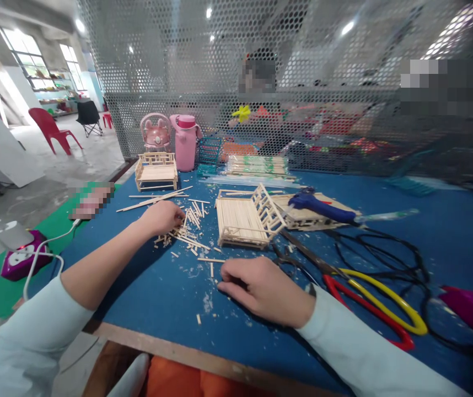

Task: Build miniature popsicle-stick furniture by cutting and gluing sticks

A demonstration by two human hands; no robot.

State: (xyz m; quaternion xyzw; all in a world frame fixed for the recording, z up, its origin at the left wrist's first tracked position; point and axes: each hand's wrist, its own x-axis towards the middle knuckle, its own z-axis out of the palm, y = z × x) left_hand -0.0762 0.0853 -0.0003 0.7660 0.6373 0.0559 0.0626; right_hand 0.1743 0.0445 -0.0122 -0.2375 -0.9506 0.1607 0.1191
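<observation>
My left hand (pixel 162 216) reaches into a loose pile of short wooden sticks (pixel 195 214), fingers bent down and pressed together. What they pinch, if anything, is hidden. My right hand (pixel 265 289) rests on the blue tabletop, loosely curled, with a gap between thumb and forefinger and nothing seen in it. A short stick (pixel 211 269) lies just beyond its fingertips. Behind that hand stands a small bench-like model made of sticks (pixel 240 218), with a lattice side leaning outward on the right. A similar stick model (pixel 156 171) stands farther back on the left.
Right of the bench model lie a blue glue gun (pixel 323 208), another stick piece (pixel 298 220), scissors with red and yellow handles (pixel 379 303) and black cable. Bagged sticks (pixel 257 165) and a pink bottle (pixel 185 144) stand before a perforated metal screen (pixel 203 60). A person is behind it.
</observation>
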